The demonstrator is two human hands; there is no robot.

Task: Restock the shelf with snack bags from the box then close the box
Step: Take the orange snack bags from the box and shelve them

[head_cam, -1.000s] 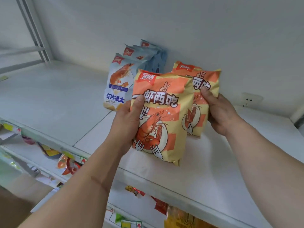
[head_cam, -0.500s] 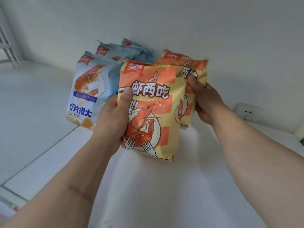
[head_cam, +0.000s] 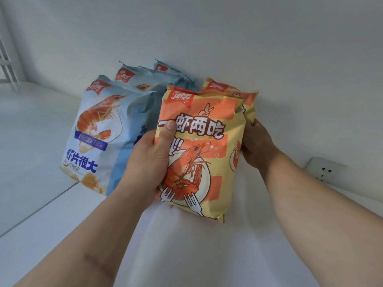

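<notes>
Orange-and-yellow foil catches the eye first: a front snack bag (head_cam: pixel 199 150) printed with a shrimp on a plate stands upright on the white shelf (head_cam: pixel 37 146), its lower edge resting on the surface. The left hand (head_cam: pixel 149 160) grasps its left edge, thumb pressed across the printed front. Directly behind it stands a second orange bag (head_cam: pixel 246 100), touching the first, and the right hand (head_cam: pixel 257 146) is closed around that bag's right side, fingers hidden behind the foil. Just left of both hands, a row of pale blue shrimp bags (head_cam: pixel 97 137) stands one behind another toward the wall (head_cam: pixel 228 38). A wall socket (head_cam: pixel 325 168) sits to the right, apart from the bags.
</notes>
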